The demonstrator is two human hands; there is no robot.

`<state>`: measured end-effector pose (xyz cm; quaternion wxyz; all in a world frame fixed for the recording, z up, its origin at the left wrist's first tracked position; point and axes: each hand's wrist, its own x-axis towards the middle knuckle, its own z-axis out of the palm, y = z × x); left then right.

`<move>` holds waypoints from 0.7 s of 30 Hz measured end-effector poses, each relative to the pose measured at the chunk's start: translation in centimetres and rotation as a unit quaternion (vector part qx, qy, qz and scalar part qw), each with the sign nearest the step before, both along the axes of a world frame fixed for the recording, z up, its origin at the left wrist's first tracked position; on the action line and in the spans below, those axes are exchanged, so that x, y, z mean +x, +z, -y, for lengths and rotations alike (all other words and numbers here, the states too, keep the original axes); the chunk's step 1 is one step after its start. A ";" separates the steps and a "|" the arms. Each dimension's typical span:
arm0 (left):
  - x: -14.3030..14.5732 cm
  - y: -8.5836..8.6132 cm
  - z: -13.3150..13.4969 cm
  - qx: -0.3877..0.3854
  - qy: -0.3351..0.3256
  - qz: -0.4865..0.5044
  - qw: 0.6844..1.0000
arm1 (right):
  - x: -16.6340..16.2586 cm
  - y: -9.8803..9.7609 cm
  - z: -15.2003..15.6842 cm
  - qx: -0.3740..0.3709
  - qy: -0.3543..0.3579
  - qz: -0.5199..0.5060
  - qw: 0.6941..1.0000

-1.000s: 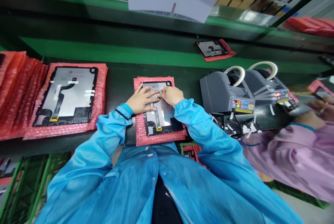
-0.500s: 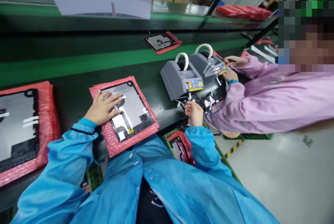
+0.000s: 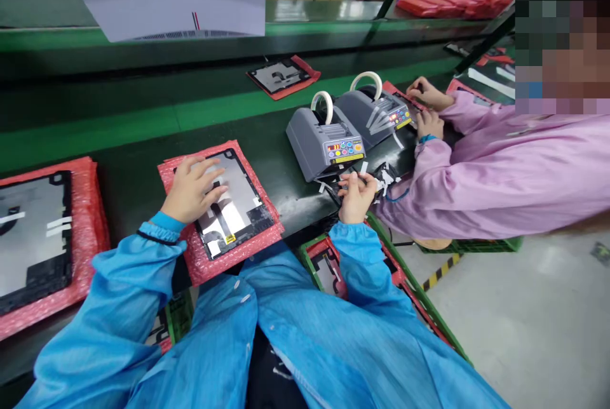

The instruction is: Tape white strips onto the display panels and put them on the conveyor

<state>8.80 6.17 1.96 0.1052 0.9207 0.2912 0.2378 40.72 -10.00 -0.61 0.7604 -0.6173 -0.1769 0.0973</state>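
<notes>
A flat grey panel with a black border (image 3: 243, 190), carrying a dark ribbon cable and a yellow-framed patch, lies on red bubble wrap (image 3: 210, 263) in front of me. My left hand (image 3: 194, 190) is open over its upper left part, fingers spread; whether they touch it I cannot tell. My right hand (image 3: 355, 198) is closed in a pinch just in front of the nearer grey tape dispenser (image 3: 326, 142). A short strip of white tape (image 3: 364, 167) sticks up from its fingertips. The dispenser carries a roll of whitish tape (image 3: 323, 106) on top.
A second tape dispenser (image 3: 374, 110) stands behind the first. To the left is a stack of wrapped panels (image 3: 90, 225); another panel (image 3: 281, 77) lies farther back. A co-worker in a pink sleeve (image 3: 476, 155) works at right. Green crates (image 3: 414, 288) sit below the bench edge.
My right hand has shifted slightly, and a tape strip now stands at its fingertips. My left hand's fingers have spread and moved up a little over the panel. The co-worker's hands have moved.
</notes>
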 end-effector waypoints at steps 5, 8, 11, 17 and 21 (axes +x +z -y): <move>1.1 0.2 0.8 0.007 -0.014 -0.010 1.000 | 0.3 0.1 -1.3 0.008 -0.012 -0.002 1.000; 1.3 0.0 0.8 0.006 -0.019 -0.001 1.000 | 0.8 0.0 -1.3 0.000 -0.014 0.019 1.000; 1.8 0.1 1.1 -0.008 -0.027 0.014 1.000 | 0.5 0.3 -0.8 -0.027 -0.016 0.077 0.997; 5.2 2.1 3.9 -0.096 -0.072 0.065 0.991 | -4.5 2.4 0.0 -0.077 0.200 0.197 0.957; 6.6 3.2 4.9 -0.139 -0.076 0.085 0.984 | -8.0 3.6 -1.4 -0.094 0.375 0.230 0.893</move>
